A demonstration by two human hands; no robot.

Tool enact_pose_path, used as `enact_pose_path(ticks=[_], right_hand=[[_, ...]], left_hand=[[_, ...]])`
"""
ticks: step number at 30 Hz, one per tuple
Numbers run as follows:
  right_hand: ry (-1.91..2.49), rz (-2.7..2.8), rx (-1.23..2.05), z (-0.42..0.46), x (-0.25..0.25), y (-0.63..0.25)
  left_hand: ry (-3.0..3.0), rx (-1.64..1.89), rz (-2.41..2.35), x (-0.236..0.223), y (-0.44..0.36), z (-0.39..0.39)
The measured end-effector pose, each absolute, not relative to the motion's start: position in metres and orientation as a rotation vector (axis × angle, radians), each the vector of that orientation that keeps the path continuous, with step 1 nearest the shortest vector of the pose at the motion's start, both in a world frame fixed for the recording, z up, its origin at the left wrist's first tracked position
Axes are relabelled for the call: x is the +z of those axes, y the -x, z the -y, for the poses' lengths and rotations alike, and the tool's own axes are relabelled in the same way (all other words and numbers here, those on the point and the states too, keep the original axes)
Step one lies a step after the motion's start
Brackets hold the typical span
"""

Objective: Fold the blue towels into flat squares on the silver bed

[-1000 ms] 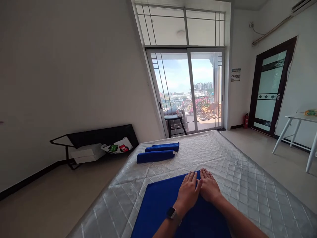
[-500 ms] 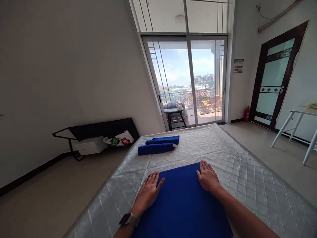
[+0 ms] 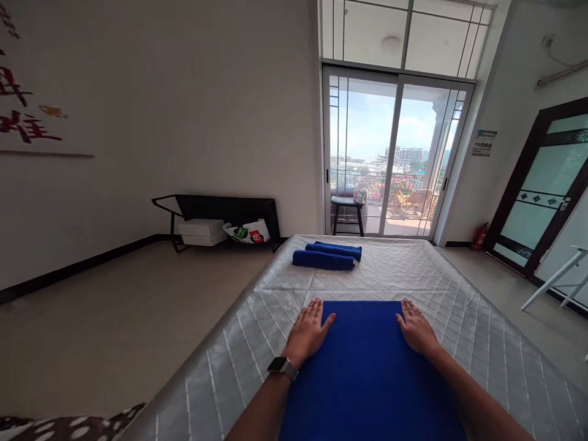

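Observation:
A blue cloth, much like a towel, lies spread flat on the grey quilted mattress. My left hand, with a watch on its wrist, rests flat at the cloth's far left corner, thumb spread over the blue fabric. At the far right corner my right hand lies flat in the same way, fingers stretched out. Neither hand grips anything. Farther up the mattress are two rolled blue towels, side by side; a small white tag shows on the nearer one. The cloth's near end runs out of view.
Beyond the mattress stands a stool before the sliding glass door. Against the left wall is a black rack with a white box and a printed bag. A white-legged table stands at right.
The view has swung left and levelled, so the room appears shifted right. Both hands stay flat at the cloth's far corners, and the cloth looks the same.

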State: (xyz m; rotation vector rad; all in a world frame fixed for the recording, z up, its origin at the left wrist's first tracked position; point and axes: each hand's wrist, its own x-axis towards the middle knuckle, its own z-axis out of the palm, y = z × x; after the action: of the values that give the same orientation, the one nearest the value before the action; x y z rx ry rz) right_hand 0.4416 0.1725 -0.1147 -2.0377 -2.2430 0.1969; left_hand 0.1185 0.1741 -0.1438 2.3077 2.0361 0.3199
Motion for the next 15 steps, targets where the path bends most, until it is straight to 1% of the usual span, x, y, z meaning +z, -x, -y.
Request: enact_pose_path(ticks=[6, 11, 15], right_hand=[[2.102, 2.271, 0.191, -0.170, -0.103, -0.437], [2.085, 2.254, 0.120, -0.162, -0.094, -0.432], [2.083, 2.255, 0.209, -0.158, -0.097, -0.432]], left_hand=[[-2.252, 0.332, -2.057, -0.130, -0.128, -0.168], [-2.274, 0.356, -2.053, -0.130, -0.129, -0.169], [-2.309, 0.383, -2.046, -0.137, -0.126, -0.172]])
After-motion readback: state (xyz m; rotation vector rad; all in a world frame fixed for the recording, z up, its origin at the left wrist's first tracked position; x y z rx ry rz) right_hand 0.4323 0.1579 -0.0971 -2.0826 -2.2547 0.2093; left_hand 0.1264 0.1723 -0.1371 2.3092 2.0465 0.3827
